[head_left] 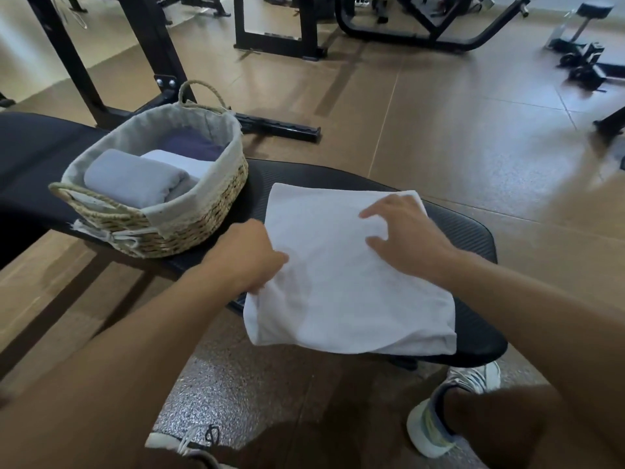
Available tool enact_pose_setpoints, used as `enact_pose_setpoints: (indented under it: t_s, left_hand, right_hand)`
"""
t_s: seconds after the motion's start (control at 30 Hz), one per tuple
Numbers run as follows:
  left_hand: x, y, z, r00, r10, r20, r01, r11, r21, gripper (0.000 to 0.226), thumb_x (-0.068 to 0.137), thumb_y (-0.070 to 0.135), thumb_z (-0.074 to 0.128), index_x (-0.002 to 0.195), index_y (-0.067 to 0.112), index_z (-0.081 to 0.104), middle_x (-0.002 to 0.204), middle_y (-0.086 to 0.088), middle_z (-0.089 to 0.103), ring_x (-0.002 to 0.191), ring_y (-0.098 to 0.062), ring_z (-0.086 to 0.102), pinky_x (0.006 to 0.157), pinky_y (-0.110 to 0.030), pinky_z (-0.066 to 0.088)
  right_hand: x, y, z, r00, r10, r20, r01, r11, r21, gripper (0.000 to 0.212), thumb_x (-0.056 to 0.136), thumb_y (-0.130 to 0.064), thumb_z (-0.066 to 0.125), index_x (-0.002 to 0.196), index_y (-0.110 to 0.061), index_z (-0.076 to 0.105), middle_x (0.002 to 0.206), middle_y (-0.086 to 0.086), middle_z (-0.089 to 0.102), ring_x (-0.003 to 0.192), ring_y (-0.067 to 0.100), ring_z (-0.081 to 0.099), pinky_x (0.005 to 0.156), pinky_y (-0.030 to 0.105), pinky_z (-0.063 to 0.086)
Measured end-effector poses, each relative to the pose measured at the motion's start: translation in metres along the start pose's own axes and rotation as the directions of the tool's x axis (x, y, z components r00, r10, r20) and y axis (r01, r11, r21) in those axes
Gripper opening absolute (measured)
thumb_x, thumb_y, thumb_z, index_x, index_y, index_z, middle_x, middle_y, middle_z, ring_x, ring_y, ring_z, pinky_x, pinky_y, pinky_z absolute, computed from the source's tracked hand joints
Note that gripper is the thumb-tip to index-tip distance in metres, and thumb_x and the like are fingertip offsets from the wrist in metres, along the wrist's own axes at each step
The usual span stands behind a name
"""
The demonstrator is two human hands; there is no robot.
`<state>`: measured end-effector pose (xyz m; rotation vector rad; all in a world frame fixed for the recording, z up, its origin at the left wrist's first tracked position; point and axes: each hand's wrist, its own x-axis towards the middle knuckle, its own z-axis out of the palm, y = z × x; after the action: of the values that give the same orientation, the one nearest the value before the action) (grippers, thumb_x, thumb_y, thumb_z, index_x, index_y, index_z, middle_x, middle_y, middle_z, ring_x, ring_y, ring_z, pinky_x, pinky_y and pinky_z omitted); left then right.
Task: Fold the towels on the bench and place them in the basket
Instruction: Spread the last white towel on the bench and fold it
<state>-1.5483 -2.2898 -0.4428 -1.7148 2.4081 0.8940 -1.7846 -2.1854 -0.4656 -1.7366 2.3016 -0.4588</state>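
Note:
A white towel point(345, 286), folded to a rough square, lies on the black bench point(473, 238) in front of me. My left hand point(250, 255) grips the towel's left edge with curled fingers. On the towel's upper right part, my right hand point(402, 235) rests flat with fingers spread. A woven basket point(189, 225) with a grey cloth liner stands on the bench to the left. Inside it lie a folded grey towel point(135, 179), a white one point(182, 162) and a dark purple one point(192, 143).
The towel's near edge hangs slightly over the bench's front rim. Black gym machine frames point(277, 32) stand on the brown floor behind the bench. My shoes point(436, 421) are on the speckled mat below.

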Motion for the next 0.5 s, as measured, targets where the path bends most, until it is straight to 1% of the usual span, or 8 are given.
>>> enact_pose_setpoints:
  t_s: [0.07,0.13,0.17,0.23,0.27,0.37,0.43,0.5]
  left_hand:
    - [-0.012,-0.009,0.002,0.991,-0.075,0.115,0.077,0.997,-0.008,0.033,0.089,0.036,0.072,0.082,0.004,0.068,0.071,-0.013,0.074,0.053,-0.030,0.073,0.056,-0.047,0.064]
    - [-0.020,-0.017,0.005,0.982,-0.105,0.157,0.111,0.993,-0.034,0.035,0.089,0.035,0.073,0.083,0.001,0.069,0.069,-0.014,0.075,0.055,-0.030,0.073,0.056,-0.048,0.063]
    - [-0.024,-0.021,0.007,0.980,-0.114,0.163,0.127,0.989,-0.072,0.035,0.090,0.034,0.074,0.085,0.000,0.069,0.070,-0.015,0.075,0.057,-0.031,0.074,0.057,-0.048,0.064]
    - [-0.030,-0.028,0.010,0.977,-0.124,0.172,0.151,0.976,-0.155,0.034,0.091,0.031,0.073,0.088,-0.002,0.069,0.074,-0.016,0.076,0.060,-0.030,0.075,0.058,-0.047,0.064]
    - [-0.032,-0.031,0.012,0.977,-0.118,0.179,0.150,0.973,-0.175,0.034,0.092,0.030,0.072,0.086,-0.003,0.070,0.074,-0.016,0.076,0.062,-0.030,0.075,0.058,-0.046,0.064]
    - [-0.039,-0.038,0.019,0.982,-0.086,0.168,0.115,0.978,-0.172,0.033,0.090,0.033,0.074,0.076,0.003,0.074,0.072,-0.012,0.076,0.065,-0.028,0.076,0.057,-0.044,0.064]
    - [-0.043,-0.039,0.021,0.987,-0.071,0.145,0.094,0.983,-0.160,0.031,0.088,0.037,0.076,0.075,0.008,0.075,0.072,-0.010,0.076,0.065,-0.028,0.076,0.057,-0.043,0.064]
    - [-0.046,-0.037,0.020,0.986,-0.059,0.155,0.084,0.983,-0.161,0.028,0.086,0.037,0.079,0.073,0.012,0.074,0.072,-0.008,0.076,0.067,-0.028,0.076,0.058,-0.042,0.064]
  right_hand:
    - [-0.019,-0.023,0.006,0.991,-0.117,0.068,0.118,0.993,-0.016,0.027,0.093,-0.032,0.068,0.120,-0.034,0.065,0.123,-0.009,0.059,0.121,0.013,0.045,0.104,0.030,0.039]
    - [-0.037,-0.041,0.008,0.969,-0.185,0.165,0.194,0.980,-0.040,0.013,0.095,-0.040,0.066,0.108,-0.037,0.065,0.106,-0.016,0.061,0.101,0.006,0.051,0.093,0.028,0.046]
    - [-0.046,-0.048,0.008,0.949,-0.196,0.248,0.211,0.977,-0.036,0.009,0.095,-0.045,0.064,0.100,-0.038,0.063,0.097,-0.017,0.060,0.092,0.003,0.051,0.085,0.028,0.047]
    - [-0.061,-0.056,0.008,0.887,-0.203,0.415,0.237,0.971,-0.031,0.024,0.091,-0.058,0.063,0.086,-0.035,0.055,0.083,-0.015,0.058,0.078,0.003,0.051,0.070,0.026,0.042]
    - [-0.066,-0.059,0.008,0.860,-0.208,0.467,0.261,0.964,-0.053,0.031,0.088,-0.063,0.063,0.085,-0.034,0.053,0.080,-0.014,0.056,0.074,0.003,0.049,0.065,0.025,0.038]
    - [-0.077,-0.061,0.008,0.830,-0.230,0.509,0.349,0.925,-0.150,0.042,0.079,-0.066,0.070,0.097,-0.035,0.049,0.088,-0.013,0.055,0.079,0.006,0.049,0.063,0.025,0.035]
    - [-0.081,-0.062,0.008,0.821,-0.234,0.520,0.365,0.916,-0.165,0.042,0.078,-0.057,0.074,0.101,-0.037,0.045,0.097,-0.014,0.055,0.087,0.008,0.050,0.066,0.027,0.037]
    - [-0.084,-0.062,0.008,0.811,-0.239,0.534,0.368,0.918,-0.147,0.033,0.084,-0.041,0.072,0.100,-0.037,0.043,0.100,-0.013,0.052,0.091,0.010,0.050,0.070,0.028,0.040]
